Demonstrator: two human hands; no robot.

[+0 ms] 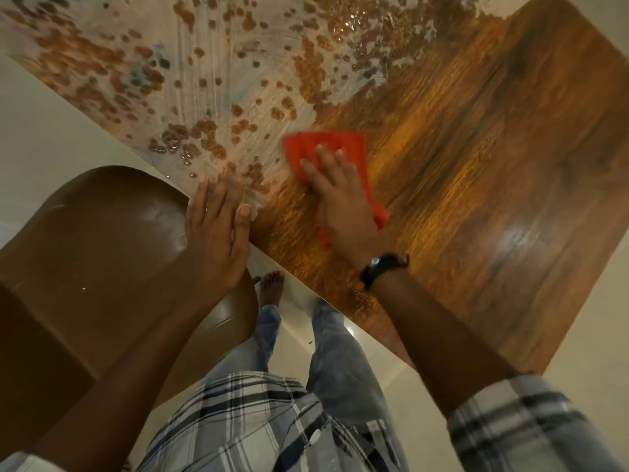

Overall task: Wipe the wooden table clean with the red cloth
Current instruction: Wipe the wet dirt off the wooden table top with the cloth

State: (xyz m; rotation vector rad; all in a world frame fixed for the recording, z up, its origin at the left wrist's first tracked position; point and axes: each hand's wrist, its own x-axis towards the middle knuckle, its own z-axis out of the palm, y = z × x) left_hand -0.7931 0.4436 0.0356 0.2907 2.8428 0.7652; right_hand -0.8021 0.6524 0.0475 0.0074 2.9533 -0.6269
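Observation:
The wooden table [476,148] runs diagonally across the view. Its left and far part is covered with a whitish smeared film [218,97] dotted with brown patches; its right part shows bare glossy wood grain. The red cloth [343,148] lies flat at the border between film and bare wood. My right hand [340,199] presses down on the cloth with straight spread fingers, a black band on its wrist. My left hand [218,226] rests flat on the table's near edge, fingers straight, touching the smeared film.
A brown plastic chair [102,250] stands close against the table's near edge, under my left arm. Pale floor tiles [37,131] surround the table. My legs and one bare foot [270,284] stand between the chair and the table.

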